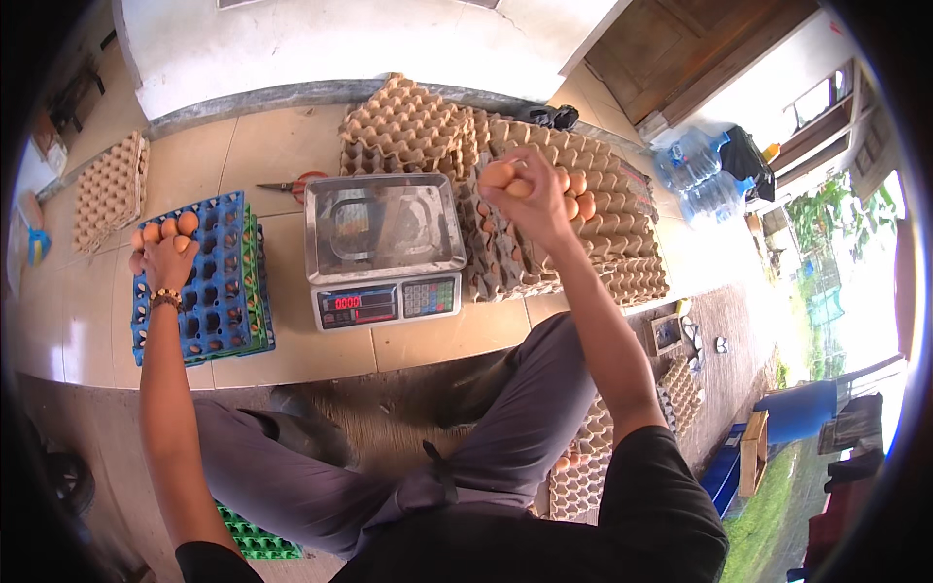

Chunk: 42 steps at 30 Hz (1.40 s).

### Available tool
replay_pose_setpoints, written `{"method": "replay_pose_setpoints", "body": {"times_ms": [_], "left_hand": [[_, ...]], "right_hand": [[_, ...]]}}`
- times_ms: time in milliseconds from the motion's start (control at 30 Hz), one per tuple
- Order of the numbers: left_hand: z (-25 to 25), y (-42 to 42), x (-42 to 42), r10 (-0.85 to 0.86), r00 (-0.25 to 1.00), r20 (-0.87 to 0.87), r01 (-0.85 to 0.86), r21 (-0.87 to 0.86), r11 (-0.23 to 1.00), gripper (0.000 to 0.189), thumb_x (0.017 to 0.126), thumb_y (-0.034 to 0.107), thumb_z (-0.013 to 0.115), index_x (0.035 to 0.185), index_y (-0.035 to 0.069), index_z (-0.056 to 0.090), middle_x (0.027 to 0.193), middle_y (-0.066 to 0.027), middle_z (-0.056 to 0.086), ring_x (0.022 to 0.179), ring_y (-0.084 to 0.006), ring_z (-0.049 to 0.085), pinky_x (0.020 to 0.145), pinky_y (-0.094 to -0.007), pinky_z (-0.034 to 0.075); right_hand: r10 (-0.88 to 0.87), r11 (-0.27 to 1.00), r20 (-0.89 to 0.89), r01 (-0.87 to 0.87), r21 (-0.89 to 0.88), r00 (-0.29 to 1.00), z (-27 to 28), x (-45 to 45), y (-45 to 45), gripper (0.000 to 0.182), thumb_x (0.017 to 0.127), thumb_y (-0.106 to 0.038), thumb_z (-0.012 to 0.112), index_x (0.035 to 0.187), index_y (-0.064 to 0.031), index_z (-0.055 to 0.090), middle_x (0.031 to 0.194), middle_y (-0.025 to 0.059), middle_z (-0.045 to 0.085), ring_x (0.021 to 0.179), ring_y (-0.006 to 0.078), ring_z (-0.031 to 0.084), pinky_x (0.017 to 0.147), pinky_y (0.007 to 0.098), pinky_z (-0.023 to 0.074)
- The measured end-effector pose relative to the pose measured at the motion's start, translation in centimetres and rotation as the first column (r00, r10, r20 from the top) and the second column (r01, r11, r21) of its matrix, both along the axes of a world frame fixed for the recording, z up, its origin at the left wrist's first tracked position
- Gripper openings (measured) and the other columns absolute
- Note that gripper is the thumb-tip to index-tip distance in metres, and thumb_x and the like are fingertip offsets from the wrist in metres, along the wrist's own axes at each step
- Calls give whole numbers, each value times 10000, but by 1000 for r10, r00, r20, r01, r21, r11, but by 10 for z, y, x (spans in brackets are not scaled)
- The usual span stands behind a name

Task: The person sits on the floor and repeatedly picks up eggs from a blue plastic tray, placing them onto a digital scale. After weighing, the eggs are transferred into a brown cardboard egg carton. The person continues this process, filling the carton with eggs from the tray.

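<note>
My left hand [168, 264] is at the far end of a blue plastic egg tray [211, 299], its fingers curled on brown eggs [181, 243]. Several more eggs [169, 227] sit just past the fingers; how many are gripped is partly hidden. The blue tray tops a stack with green trays [255, 291], and eggs show through its sides. My right hand [536, 193] is raised over grey-brown pulp egg trays [503, 255], with brown eggs [498, 175] between thumb and fingers. Beyond that hand, several eggs [581, 197] rest on the pulp trays.
Between the stacks stands a digital scale [383, 233] with a steel pan, its display lit. Scissors [295, 187] lie behind it. Pulp trays [408, 120] are piled by the wall, others [109, 193] far left. Water bottles [692, 164] stand right. The tiled ledge [291, 357] ends before my knees.
</note>
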<state>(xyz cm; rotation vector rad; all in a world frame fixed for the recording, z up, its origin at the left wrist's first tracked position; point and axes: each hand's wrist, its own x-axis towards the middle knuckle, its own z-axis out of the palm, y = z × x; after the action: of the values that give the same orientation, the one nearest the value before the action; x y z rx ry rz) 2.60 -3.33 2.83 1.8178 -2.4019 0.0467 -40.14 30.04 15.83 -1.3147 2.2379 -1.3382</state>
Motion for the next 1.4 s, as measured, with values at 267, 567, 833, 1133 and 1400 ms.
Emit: {"method": "replay_pose_setpoints", "body": {"times_ms": [267,567,833,1133,1400], "left_hand": [[-1,-13,19,-19,957,-288,-17,-123,992,499,842,507,657,1123,97,698,1138,-202,640,1110,-369,591,931,-499,455],[78,45,2,-94,649,-755,135,-7,991,464,923,446,612,1014,0,699,935,-171,676,952,-281,611,850,-388,470],[88,134,-42,73,390,-918,305,203,930,389,955,357,607,1065,-9,678,949,-50,667,889,-136,587,801,-292,469],[65,158,-55,175,361,-916,435,331,837,408,922,406,624,1050,25,695,909,-22,649,800,-93,572,682,-255,455],[63,183,-83,175,365,-914,515,355,780,361,922,347,632,1019,6,704,890,-37,670,804,-91,585,713,-256,470]], "right_hand": [[-290,881,-456,421,216,841,0,-75,12,515,682,-242,753,1150,-141,565,1025,130,708,947,344,670,849,452,507],[-390,874,-298,452,177,871,-2,-66,23,169,744,-219,693,816,-67,710,877,101,713,860,262,683,733,399,527],[-152,950,523,271,-157,839,-31,-97,47,358,872,-220,531,1117,15,646,881,118,667,787,204,632,717,325,505],[-204,977,-529,204,-58,824,-31,-39,65,267,791,-94,706,1044,-48,635,930,163,675,793,342,639,783,409,490],[-179,971,-478,76,-227,860,-19,21,51,233,799,-87,721,1015,-9,684,1037,133,681,909,255,676,830,365,550]]}}
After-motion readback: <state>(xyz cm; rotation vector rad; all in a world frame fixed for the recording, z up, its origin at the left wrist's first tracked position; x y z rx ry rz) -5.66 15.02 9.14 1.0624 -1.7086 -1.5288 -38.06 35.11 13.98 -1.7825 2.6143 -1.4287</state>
